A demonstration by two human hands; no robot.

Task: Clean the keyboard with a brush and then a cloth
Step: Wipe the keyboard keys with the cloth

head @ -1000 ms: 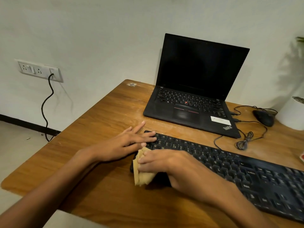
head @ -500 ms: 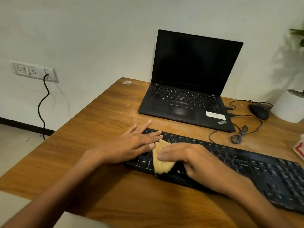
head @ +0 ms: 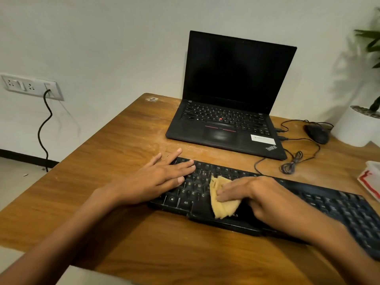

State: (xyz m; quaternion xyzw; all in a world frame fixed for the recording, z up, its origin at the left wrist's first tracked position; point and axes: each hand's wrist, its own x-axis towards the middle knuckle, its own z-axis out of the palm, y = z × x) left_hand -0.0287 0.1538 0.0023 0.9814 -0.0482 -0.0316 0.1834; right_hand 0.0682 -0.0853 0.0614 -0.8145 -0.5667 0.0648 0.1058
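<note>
A long black keyboard (head: pixel 320 204) lies across the wooden desk (head: pixel 115 145), running from the middle to the right edge of the view. My left hand (head: pixel 156 177) rests flat on the keyboard's left end, fingers straight and spread. A folded yellow cloth (head: pixel 221 204) lies on the keys left of the keyboard's middle. My right hand (head: pixel 250 194) presses it down with straight fingers. Part of the cloth is hidden under that hand. No brush is in view.
An open black laptop (head: pixel 226 120) stands behind the keyboard. A black mouse (head: pixel 317 132) and coiled cable (head: pixel 292 163) lie at the right, with a white plant pot (head: pixel 355 128) and a red-and-white packet (head: pixel 370 177). A wall socket (head: pixel 30 87) with a black cord is at the left.
My right hand has slid the cloth to the right along the keys, from the keyboard's left corner toward its middle. My left hand has stayed on the left end.
</note>
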